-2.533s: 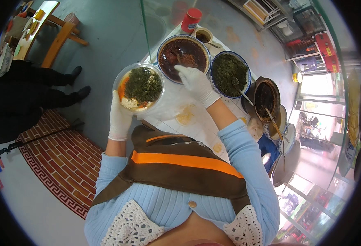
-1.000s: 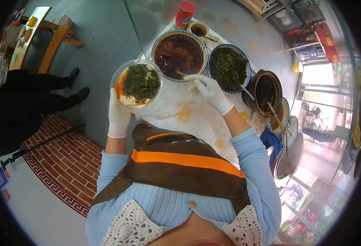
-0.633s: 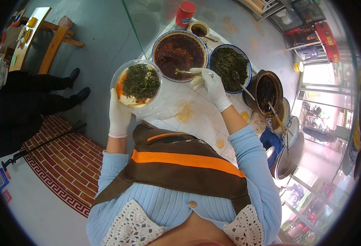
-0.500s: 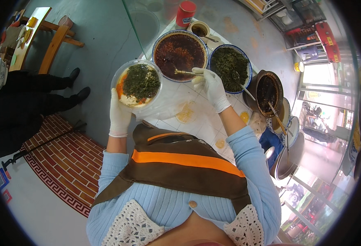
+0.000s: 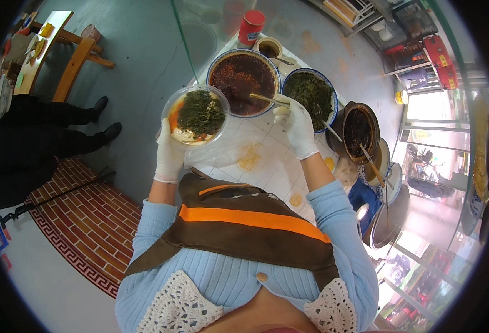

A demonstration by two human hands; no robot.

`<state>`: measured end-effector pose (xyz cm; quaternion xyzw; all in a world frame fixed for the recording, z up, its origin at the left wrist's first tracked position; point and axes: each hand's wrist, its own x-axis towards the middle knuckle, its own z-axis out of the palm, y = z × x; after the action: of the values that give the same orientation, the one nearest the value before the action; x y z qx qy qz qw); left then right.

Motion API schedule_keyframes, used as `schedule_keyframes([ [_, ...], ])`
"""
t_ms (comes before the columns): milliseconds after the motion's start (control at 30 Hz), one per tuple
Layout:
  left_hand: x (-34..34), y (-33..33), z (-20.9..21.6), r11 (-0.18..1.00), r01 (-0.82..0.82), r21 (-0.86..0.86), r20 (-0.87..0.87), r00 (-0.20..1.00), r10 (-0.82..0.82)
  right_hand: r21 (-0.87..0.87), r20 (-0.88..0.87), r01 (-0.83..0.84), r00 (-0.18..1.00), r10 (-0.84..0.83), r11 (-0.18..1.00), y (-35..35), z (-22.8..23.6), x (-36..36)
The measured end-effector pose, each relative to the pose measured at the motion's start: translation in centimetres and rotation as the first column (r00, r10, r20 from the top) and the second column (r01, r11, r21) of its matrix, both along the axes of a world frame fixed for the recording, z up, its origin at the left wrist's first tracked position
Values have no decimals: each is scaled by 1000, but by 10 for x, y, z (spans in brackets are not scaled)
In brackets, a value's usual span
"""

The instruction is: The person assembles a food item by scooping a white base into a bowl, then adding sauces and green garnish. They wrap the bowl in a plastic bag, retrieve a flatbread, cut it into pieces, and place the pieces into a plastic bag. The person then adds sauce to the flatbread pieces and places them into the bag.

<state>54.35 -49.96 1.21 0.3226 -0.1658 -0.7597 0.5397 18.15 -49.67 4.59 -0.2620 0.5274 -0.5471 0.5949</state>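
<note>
My left hand [image 5: 170, 155], in a white glove, holds a clear plastic bowl [image 5: 225, 125] by its near left side. Chopped dark greens [image 5: 201, 112] lie in it over pale white food with orange-red sauce. In my gloved right hand [image 5: 299, 129] is a thin metal spoon [image 5: 267, 99], its far end over the near right part of a wide basin [image 5: 245, 115] of dark red, oily sauce. Whether that end carries sauce I cannot tell. Right of it stands a blue-rimmed bowl [image 5: 335, 109] of chopped greens with its own spoon.
Farther right stand a dark pot [image 5: 341, 130] with a ladle and several more pots. Behind the basin are a red canister [image 5: 251, 28] and a small cup [image 5: 277, 44]. A glass edge [image 5: 184, 47] rises at the back left. A person in dark clothes [image 5: 39, 127] is at far left.
The spoon has come out of the sauce and moved right with my right hand. My left hand has brought the plastic bowl slightly to the right.
</note>
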Motion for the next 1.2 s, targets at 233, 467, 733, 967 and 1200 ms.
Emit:
schedule_keyframes([
  [233, -9, -4, -14, 999, -17, 32, -18, 1000, 18, -64, -30, 10, 999, -12, 998, 5, 4, -3],
  [467, -12, -4, -13, 996, -43, 79, 19, 999, 41, -78, -112, 14, 994, -23, 997, 10, 20, -3],
  [733, -11, -3, -12, 997, -25, 68, 4, 1000, 25, -82, -118, -9, 993, -1, 997, 13, 29, -2],
  [967, -15, -4, -10, 997, -54, 48, -3, 999, 54, -138, -140, -55, 990, 36, 989, 14, 82, 10],
  [1200, -16, 0, -8, 997, -35, 67, -34, 999, 37, -186, -383, -294, 900, 206, 938, 38, 109, 73],
])
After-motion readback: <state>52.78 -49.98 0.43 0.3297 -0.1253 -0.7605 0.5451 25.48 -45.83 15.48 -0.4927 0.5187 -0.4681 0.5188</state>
